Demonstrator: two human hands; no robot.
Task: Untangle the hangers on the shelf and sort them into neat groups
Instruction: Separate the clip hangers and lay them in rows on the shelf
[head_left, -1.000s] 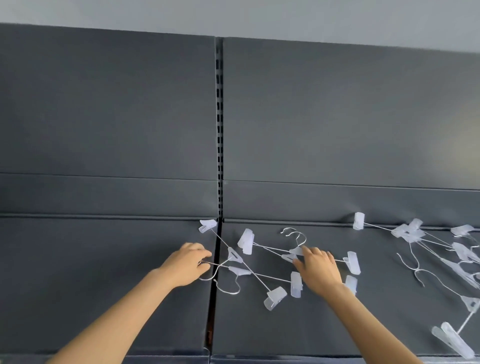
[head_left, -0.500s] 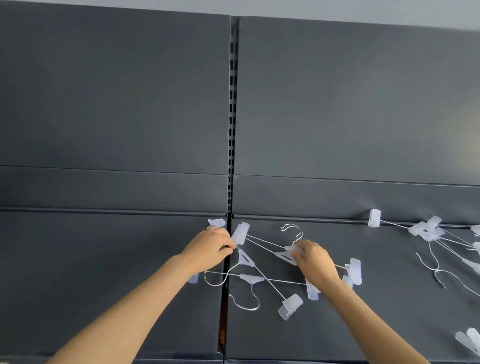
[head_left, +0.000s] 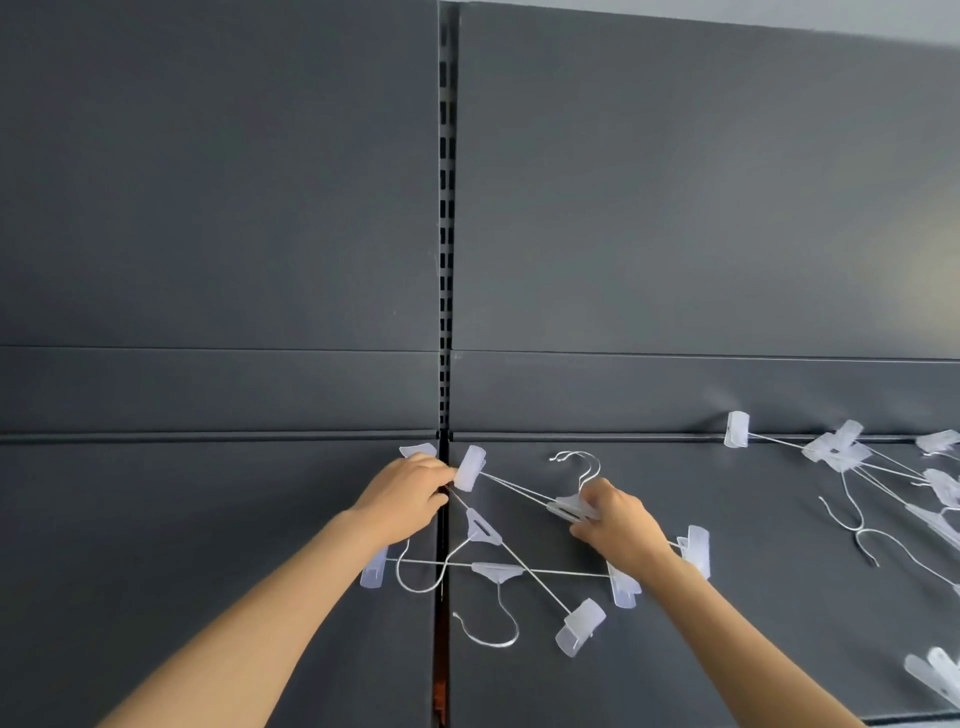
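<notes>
Several clear-plastic clip hangers with thin wire bars and hooks lie on a dark grey shelf (head_left: 208, 519). A tangled cluster of hangers (head_left: 511, 556) sits at the middle, across the seam between two shelf panels. My left hand (head_left: 405, 493) grips the left end of one hanger, at its clip (head_left: 470, 467). My right hand (head_left: 615, 519) pinches the middle plastic piece (head_left: 569, 508) of the paired hangers, just below their hooks (head_left: 579, 462). Two other hangers lie crossed below the hands, one hook (head_left: 488, 623) pointing toward me.
A second tangle of hangers (head_left: 852, 467) lies at the right along the shelf's back edge, running off the frame. More clips (head_left: 935, 675) show at the lower right. A slotted upright (head_left: 445, 234) divides the grey back panels. The left shelf panel is bare.
The view has shifted slightly left. My left hand rose from the lower hooks to the upper left clip and closed on it. My right hand curled onto the middle piece of the paired hangers.
</notes>
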